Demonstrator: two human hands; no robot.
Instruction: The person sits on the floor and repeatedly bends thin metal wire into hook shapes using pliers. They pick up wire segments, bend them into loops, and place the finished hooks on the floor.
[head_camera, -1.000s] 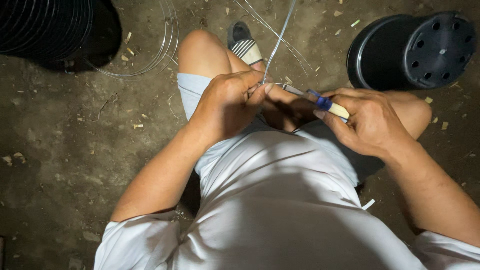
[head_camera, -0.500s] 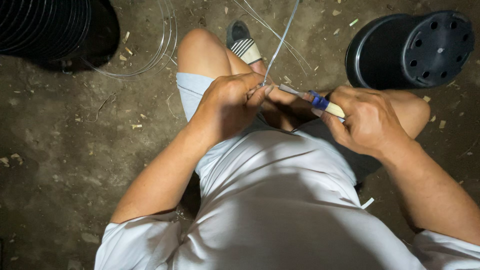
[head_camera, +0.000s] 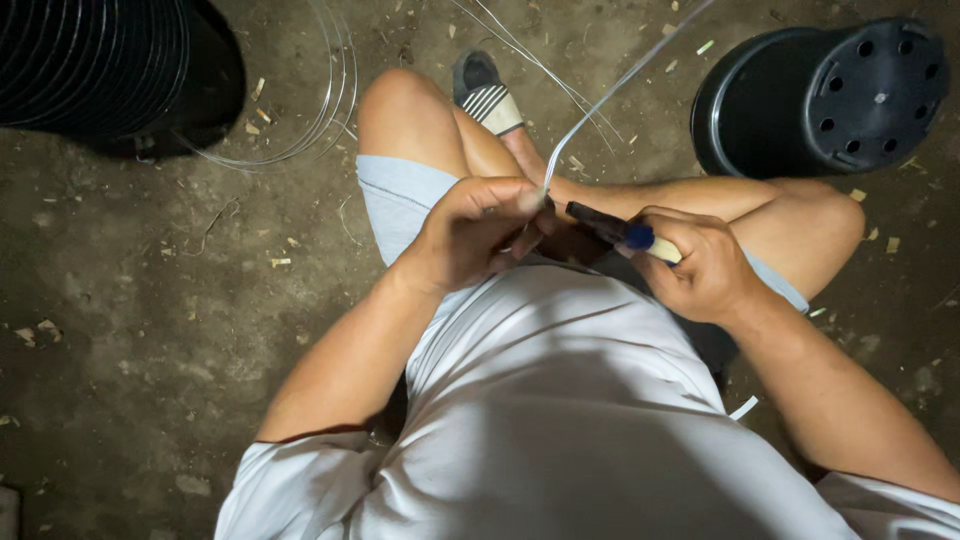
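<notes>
The left hand (head_camera: 478, 228) is held just left of the right hand (head_camera: 703, 270), above the lap. A thin strip (head_camera: 610, 95) runs up-right from the left hand. An upturned pot (head_camera: 825, 95) is set right of it, a coil (head_camera: 320, 110) left.

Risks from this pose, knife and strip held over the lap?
1. The knife in the right hand points at the left hand, which pinches the thin strip: a slip may cut the fingers.
2. The work sits above bare legs; a slip downward could nick them.
</notes>
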